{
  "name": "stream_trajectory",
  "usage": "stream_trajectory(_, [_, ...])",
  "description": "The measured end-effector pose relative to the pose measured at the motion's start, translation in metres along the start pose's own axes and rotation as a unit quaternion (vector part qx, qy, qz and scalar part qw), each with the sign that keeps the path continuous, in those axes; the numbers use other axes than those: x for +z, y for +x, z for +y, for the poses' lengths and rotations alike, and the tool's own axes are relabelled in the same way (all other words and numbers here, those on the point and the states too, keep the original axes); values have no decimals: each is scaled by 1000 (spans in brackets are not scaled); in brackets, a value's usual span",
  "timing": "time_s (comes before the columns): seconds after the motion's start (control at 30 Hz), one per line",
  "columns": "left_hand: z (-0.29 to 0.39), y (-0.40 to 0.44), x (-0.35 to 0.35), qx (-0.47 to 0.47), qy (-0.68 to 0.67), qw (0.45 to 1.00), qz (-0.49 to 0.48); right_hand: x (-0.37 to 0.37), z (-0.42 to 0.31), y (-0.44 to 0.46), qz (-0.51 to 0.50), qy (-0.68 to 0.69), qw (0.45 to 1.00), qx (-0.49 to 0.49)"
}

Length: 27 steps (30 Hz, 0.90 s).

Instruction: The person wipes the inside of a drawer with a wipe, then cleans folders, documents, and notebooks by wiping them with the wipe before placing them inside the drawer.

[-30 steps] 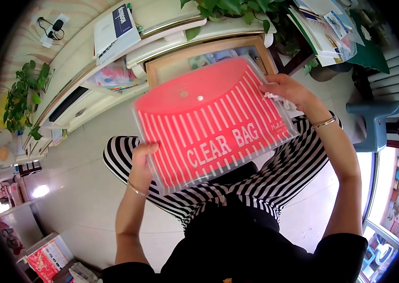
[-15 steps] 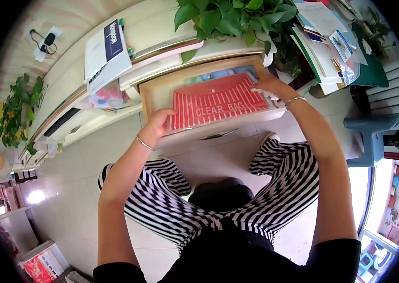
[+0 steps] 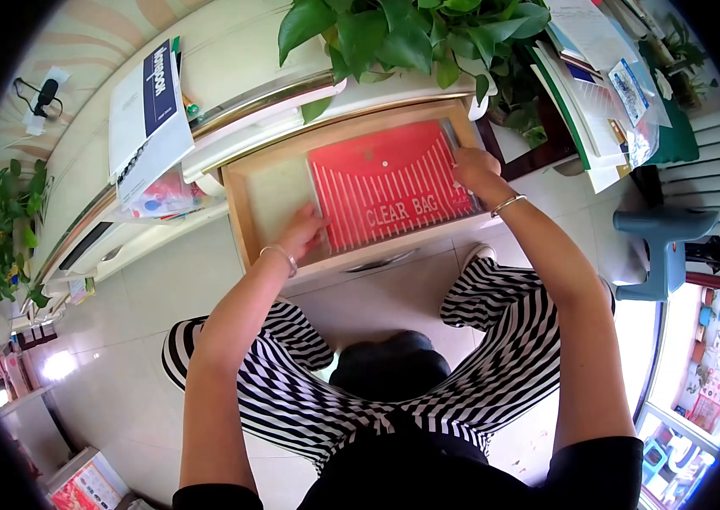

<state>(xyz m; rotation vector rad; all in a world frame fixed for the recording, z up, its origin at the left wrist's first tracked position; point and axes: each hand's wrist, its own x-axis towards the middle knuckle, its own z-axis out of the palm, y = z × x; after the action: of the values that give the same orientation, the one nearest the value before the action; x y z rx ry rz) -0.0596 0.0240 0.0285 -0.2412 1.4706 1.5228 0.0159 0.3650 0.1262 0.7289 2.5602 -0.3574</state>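
Observation:
A red-and-white striped clear bag (image 3: 389,191) lies flat inside the pulled-out wooden drawer (image 3: 279,183), in its right part. My left hand (image 3: 302,231) is at the bag's left edge, slightly blurred; whether its fingers grip the edge is unclear. At the bag's right edge, my right hand (image 3: 479,172) has its fingers closed near the drawer's right side. What those fingers hold is hidden. The left part of the drawer's floor shows bare beside the bag.
Above the drawer, a leafy plant (image 3: 394,38) overhangs the cabinet top. A notebook (image 3: 151,110) lies at upper left. Papers (image 3: 585,102) are stacked at upper right, above a blue stool (image 3: 664,242). A black round seat (image 3: 389,365) is between the legs.
The clear bag has gone from above the lap down into the drawer, covering the blue and green items there. My left hand's fingers have shifted at its left edge.

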Motion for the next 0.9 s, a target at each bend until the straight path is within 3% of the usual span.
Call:
stream_trajectory(0.07, [4, -2, 3, 21, 78, 997, 4, 11, -7, 3, 66, -146, 987, -18])
stream_trajectory(0.2, [20, -19, 21, 36, 131, 991, 18, 10, -18, -18, 50, -161, 980, -105])
stream_trajectory(0.3, [5, 7, 13, 101, 214, 972, -2, 8, -17, -27, -47, -179, 972, -144])
stream_trajectory(0.37, [0, 15, 8, 194, 379, 904, 36, 17, -5, -20, -52, -176, 972, -147])
stream_trajectory(0.4, [4, 12, 10, 191, 380, 904, 37, 18, -6, -21, -55, -175, 972, -148])
stream_trajectory(0.47, [22, -9, 22, 208, 606, 759, 120, 17, -6, -27, -14, -200, 967, -158])
stream_trajectory(0.5, [35, -18, 28, 208, 606, 759, 120, 13, -8, -29, -15, -200, 967, -158])
stream_trajectory(0.57, [54, -35, 39, 25, 703, 707, 78, 7, -12, -31, -48, -182, 970, -157])
stream_trajectory(0.6, [58, -38, 42, 22, 702, 708, 77, 6, -15, -33, -52, -182, 969, -158])
stream_trajectory(0.67, [66, -42, 50, -91, 661, 744, -28, 4, -18, -34, -92, -131, 974, -163])
stream_trajectory(0.7, [67, -50, 58, -92, 662, 743, -29, 10, -16, -32, -93, -130, 974, -162])
stream_trajectory(0.77, [64, -67, 73, 76, 684, 725, -16, 26, -11, -24, -78, -159, 968, -177])
stream_trajectory(0.9, [55, -53, 77, 67, 682, 728, -13, 28, -11, -26, -133, -143, 966, -167])
